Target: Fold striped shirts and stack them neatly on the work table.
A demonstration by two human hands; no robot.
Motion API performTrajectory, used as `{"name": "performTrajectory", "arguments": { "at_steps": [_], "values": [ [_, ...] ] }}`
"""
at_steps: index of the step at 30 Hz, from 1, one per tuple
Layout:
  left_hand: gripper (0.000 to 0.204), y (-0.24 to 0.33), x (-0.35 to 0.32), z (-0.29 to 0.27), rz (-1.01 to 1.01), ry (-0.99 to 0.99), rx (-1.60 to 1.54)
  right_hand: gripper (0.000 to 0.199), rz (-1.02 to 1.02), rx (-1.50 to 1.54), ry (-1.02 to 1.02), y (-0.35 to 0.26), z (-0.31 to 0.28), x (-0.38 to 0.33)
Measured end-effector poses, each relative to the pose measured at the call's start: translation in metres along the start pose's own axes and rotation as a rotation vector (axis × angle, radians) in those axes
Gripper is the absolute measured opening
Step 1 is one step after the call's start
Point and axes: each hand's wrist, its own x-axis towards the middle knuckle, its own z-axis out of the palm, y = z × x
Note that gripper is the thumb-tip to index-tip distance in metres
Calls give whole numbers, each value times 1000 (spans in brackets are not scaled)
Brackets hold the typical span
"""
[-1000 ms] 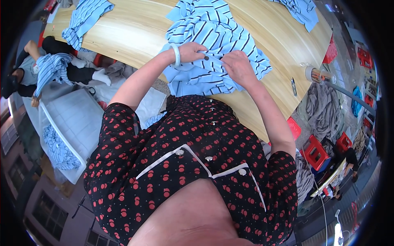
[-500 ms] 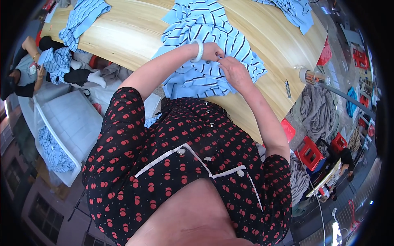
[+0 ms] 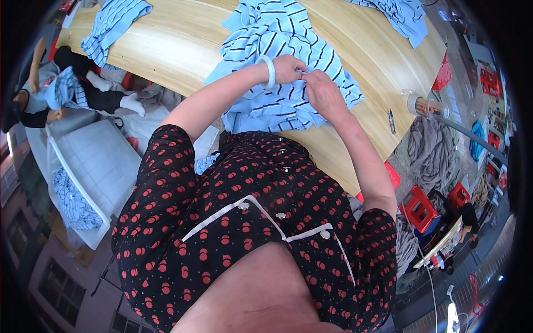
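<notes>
Upper centre of frame: left hand (image 3: 288,67) and right hand (image 3: 322,91), fingers pinched on the striped shirt (image 3: 288,105), which lies rumpled on the counter (image 3: 183,50); folding apparently barely begun.

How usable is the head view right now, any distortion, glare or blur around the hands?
Head view: strong fisheye, the wooden table edge bows and the corners go black; even daylight, no glare; left hand and right hand are sharp on the striped blue garment; the person's torso fills the lower half.
</notes>
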Motion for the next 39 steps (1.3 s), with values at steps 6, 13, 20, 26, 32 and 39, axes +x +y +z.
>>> {"name": "performTrajectory", "arguments": {
  "at_steps": [6, 13, 20, 26, 32, 39],
  "values": [
    [21, 0, 3, 0, 33, 12, 105, 11, -56, -70, -18, 0, -7, 2],
    [22, 10, 0, -6, -137, -86, 3, 8, -90, -195, -39, -1, -12, 3],
    [22, 10, -2, -7, -209, -124, -47, 8, -76, -255, 2, -4, -6, 3],
    [23, 12, -4, -9, -318, -110, -280, 7, -110, -235, 138, 4, 0, 3],
    [29, 14, -11, -6, -10, -31, 103, 12, -176, -202, 108, 3, 0, 6],
    [30, 22, -25, 8, -114, 85, 102, 16, -151, -108, 98, 6, 6, 7]
  ]
}}
